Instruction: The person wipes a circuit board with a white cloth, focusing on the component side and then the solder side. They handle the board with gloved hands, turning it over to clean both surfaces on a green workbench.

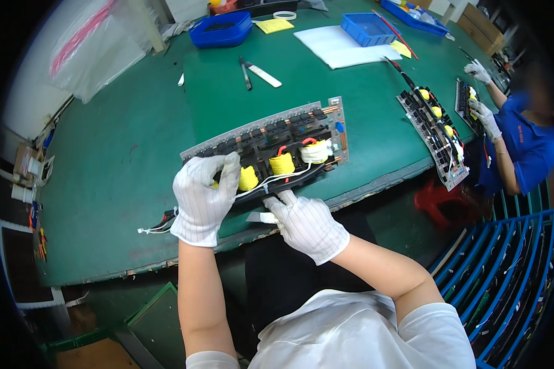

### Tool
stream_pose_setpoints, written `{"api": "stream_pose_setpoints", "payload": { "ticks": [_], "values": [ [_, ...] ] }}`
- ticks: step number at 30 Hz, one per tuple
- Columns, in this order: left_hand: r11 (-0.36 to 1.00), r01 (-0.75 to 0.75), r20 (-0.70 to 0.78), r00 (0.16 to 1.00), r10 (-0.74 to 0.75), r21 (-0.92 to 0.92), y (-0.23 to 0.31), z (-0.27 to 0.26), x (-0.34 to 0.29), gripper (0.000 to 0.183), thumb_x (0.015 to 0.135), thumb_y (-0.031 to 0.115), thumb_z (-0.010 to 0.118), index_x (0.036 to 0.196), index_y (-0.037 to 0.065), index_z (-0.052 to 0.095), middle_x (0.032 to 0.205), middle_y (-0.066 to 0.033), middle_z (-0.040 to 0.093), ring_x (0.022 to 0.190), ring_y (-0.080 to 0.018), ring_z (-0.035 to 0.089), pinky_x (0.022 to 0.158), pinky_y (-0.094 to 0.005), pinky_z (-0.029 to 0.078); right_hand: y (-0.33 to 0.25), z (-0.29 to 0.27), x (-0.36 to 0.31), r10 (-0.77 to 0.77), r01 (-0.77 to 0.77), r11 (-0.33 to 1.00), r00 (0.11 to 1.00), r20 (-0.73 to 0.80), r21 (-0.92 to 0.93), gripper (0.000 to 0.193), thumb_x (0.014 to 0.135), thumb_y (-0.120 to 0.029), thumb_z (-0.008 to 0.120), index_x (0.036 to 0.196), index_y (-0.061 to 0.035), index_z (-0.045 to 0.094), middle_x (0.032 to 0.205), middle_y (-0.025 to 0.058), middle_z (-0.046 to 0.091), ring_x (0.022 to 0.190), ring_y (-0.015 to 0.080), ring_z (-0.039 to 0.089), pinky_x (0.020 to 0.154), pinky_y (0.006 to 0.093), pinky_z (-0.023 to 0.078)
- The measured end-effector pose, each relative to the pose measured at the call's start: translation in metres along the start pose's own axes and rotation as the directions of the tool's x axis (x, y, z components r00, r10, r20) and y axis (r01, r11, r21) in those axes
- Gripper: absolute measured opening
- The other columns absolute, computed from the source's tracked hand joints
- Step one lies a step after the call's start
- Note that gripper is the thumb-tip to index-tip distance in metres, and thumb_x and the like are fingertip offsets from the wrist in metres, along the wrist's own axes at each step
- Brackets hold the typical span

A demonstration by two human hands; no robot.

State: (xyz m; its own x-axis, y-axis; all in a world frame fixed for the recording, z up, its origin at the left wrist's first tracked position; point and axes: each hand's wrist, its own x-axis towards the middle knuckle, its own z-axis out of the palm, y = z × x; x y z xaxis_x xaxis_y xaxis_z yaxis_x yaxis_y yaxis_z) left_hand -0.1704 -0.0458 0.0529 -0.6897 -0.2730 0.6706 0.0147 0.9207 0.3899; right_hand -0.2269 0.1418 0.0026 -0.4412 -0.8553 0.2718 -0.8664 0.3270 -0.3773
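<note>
A long circuit board (258,132) lies tilted on the green table before me. Along it sit black components, copper-coloured bars, a yellow-wrapped coil (282,164) and a white-wrapped coil (316,152). My left hand (203,200), in a white striped glove, is closed in a pinch at the board's left end; what lies between its fingertips is hidden. White wires and a black cable bundle (289,183) run along the near edge. Under that edge, my right hand (311,227), also gloved, grips a white-handled blade (263,217) pointing left, its fingertips by the bundle.
Farther back lie a white-handled tool (264,73) and a dark slim tool (246,74). Blue bins (220,29) and a white foam sheet (332,55) stand beyond. At right, a co-worker (517,141) handles another board beside a similar board (434,132). A blue rack (505,270) stands below.
</note>
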Motion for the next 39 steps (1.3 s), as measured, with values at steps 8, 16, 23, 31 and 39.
{"api": "stream_pose_setpoints", "payload": {
  "ticks": [8, 16, 23, 31, 39],
  "values": [
    [0.997, -0.042, -0.041, 0.998, 0.04, -0.062, 0.007, 0.002, 0.001, 0.01, 0.08, 0.01, 0.069, 0.074, 0.002, 0.068, 0.06, -0.0086, 0.061, 0.056, -0.0246, 0.058, 0.055, -0.0342, 0.046, 0.008, 0.002, -0.005, -0.046, 0.054, 0.993, 0.996, -0.075, 0.109, 0.032, 0.074, -0.01, 0.059, 0.105, -0.0027, 0.058, 0.096, 0.0128, 0.059, 0.063, 0.0293, 0.062, 0.055, 0.0395, 0.051],
    [0.995, -0.102, -0.048, 0.994, 0.103, 0.018, 0.001, -0.006, 0.0, 0.01, 0.08, 0.014, 0.069, 0.075, 0.005, 0.068, 0.065, -0.0079, 0.064, 0.06, -0.0259, 0.061, 0.057, -0.0351, 0.047, 0.015, -0.017, -0.008, -0.019, 0.019, 0.999, 1.0, 0.003, -0.051, 0.033, 0.078, -0.011, 0.056, 0.111, -0.0069, 0.054, 0.097, 0.0116, 0.057, 0.06, 0.0259, 0.061, 0.051, 0.0385, 0.05],
    [0.998, -0.07, -0.057, 0.996, 0.07, 0.007, -0.002, -0.006, 0.0, 0.011, 0.077, 0.013, 0.07, 0.07, 0.005, 0.067, 0.065, -0.0079, 0.064, 0.058, -0.0249, 0.06, 0.054, -0.0343, 0.047, 0.02, -0.005, -0.011, -0.083, 0.082, 0.997, 0.993, -0.088, -0.015, 0.054, 0.071, -0.006, 0.058, 0.124, -0.0025, 0.05, 0.112, 0.0159, 0.058, 0.062, 0.0264, 0.062, 0.053, 0.0367, 0.052],
    [0.999, -0.039, -0.017, 0.999, 0.039, 0.004, 0.001, -0.002, 0.0, 0.009, 0.081, 0.011, 0.067, 0.076, 0.004, 0.069, 0.062, -0.0086, 0.063, 0.058, -0.0263, 0.059, 0.056, -0.0353, 0.046, 0.026, -0.005, -0.013, -0.026, 0.027, 0.999, 0.999, -0.035, 0.022, 0.044, 0.073, -0.011, 0.061, 0.115, -0.0041, 0.054, 0.1, 0.0121, 0.057, 0.062, 0.0259, 0.062, 0.053, 0.0387, 0.051],
    [1.0, -0.017, -0.01, 1.0, 0.017, 0.0, 0.004, 0.0, 0.003, 0.011, 0.078, 0.012, 0.071, 0.072, 0.004, 0.066, 0.065, -0.0104, 0.063, 0.059, -0.028, 0.06, 0.056, -0.0355, 0.047, 0.035, -0.008, -0.015, 0.003, -0.012, 0.997, 0.994, -0.112, -0.079, 0.043, 0.075, -0.012, 0.059, 0.116, -0.0039, 0.053, 0.097, 0.0111, 0.055, 0.058, 0.023, 0.06, 0.047, 0.0373, 0.048]
  ]
}}
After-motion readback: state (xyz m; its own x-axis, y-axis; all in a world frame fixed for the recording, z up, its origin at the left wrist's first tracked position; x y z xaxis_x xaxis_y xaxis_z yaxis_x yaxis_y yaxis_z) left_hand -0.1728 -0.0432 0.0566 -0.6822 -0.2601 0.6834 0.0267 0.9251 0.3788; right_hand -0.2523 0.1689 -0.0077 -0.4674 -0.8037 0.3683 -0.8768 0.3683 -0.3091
